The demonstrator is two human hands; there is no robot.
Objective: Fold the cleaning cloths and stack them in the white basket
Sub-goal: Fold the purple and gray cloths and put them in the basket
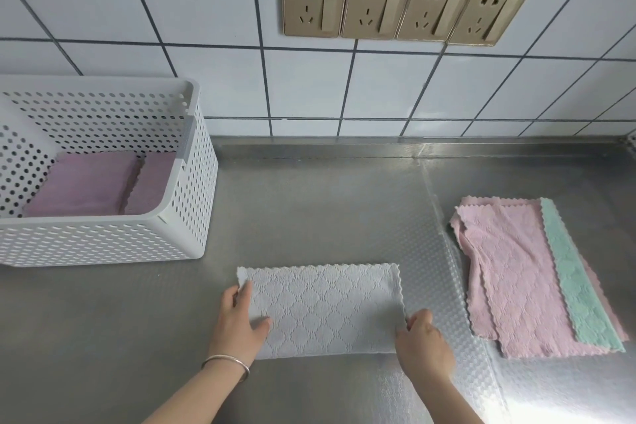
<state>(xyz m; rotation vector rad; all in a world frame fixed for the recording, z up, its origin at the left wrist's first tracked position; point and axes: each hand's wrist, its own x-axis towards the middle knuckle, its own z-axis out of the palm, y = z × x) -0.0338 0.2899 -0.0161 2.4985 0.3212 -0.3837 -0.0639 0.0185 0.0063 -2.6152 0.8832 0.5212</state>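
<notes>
Your desk (344,203) is bare textured metal, so cloth will slide on it rather than grip. One white basket (192,182) stands at the far left against the wall, with two folded purple cloths (86,186) lying side by side in its bottom. To your right lies a loose pile (509,272): at least two pink cloths and one green, overlapping; more may hide beneath.

The one grey cloth (323,310) lies flat in front of you, already a long rectangle. It looks light, soft and floppy, so take it by the short ends or corners.

Your left hand (239,320) rests flat, fingers apart, on its left end. Your right hand (421,337) pinches the right edge.
</notes>
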